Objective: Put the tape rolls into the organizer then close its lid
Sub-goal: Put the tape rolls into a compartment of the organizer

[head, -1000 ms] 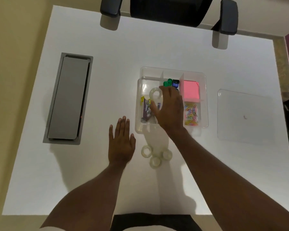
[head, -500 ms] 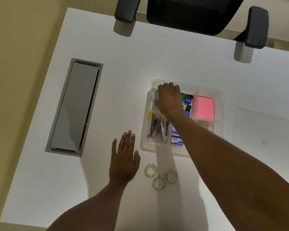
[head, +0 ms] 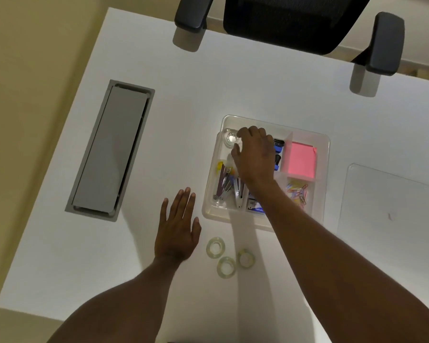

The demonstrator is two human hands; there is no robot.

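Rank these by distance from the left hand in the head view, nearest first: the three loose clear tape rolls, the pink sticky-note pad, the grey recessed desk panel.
From the left hand:
1. Three loose clear tape rolls, just right of it on the desk.
2. Grey recessed desk panel, to the left and farther back.
3. Pink sticky-note pad, in the organizer's far right compartment.

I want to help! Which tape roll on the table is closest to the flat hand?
The leftmost tape roll, right beside the left hand; the other two lie farther right.
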